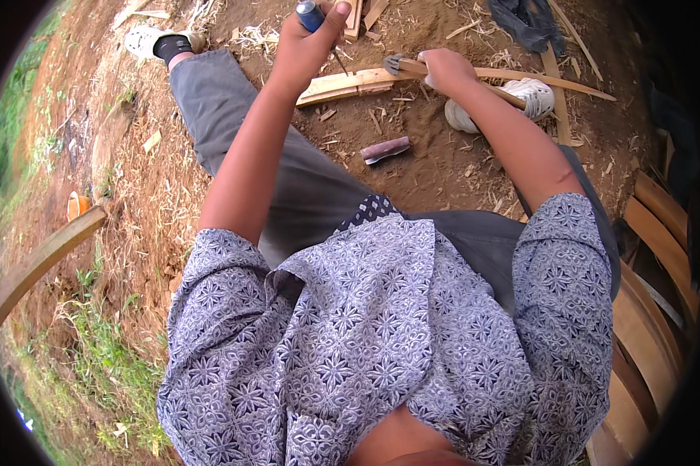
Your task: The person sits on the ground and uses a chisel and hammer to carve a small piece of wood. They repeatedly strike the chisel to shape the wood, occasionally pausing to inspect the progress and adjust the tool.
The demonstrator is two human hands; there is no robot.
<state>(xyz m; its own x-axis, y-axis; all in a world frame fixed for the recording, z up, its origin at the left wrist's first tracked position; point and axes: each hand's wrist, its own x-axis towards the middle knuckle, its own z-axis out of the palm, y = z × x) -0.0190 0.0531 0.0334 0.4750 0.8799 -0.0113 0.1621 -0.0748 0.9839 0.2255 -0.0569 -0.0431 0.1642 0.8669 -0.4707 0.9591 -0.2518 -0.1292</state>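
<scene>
Gripping a blue-handled tool (pixel 311 15), the left hand (pixel 307 46) is wrapped tightly around the smooth rounded handle, thumb over the top; a thin dark metal shaft runs down from the fist toward the bamboo strip (pixel 350 84). That strip, pale yellow, flat and freshly split with a fibrous face, lies across bare reddish-brown soil just beyond the left hand and serves as landmark for everything else. The right hand (pixel 445 70) is closed around a second, slimmer bamboo slat (pixel 544 81) where it crosses the right end of the strip; the slat is long, gently bowed and tan, and a dark frayed end shows at the knuckles. On the near side of the strip, apart from it, rests a short cylindrical piece (pixel 386 149) with a dull purplish-brown surface and a pale cut end. Right of the strip sits a white perforated shoe (pixel 521 101), partly hidden behind the right forearm; far left of it, a second white shoe (pixel 144 39) over a dark sock. Straw-coloured shavings and chips litter the soil around the strip. A dark crumpled cloth (pixel 529 23) lies beyond its right end. Curved bamboo lengths (pixel 653 233) are stacked well to the right, another long curved pole (pixel 39 264) well to the left on grass.
</scene>
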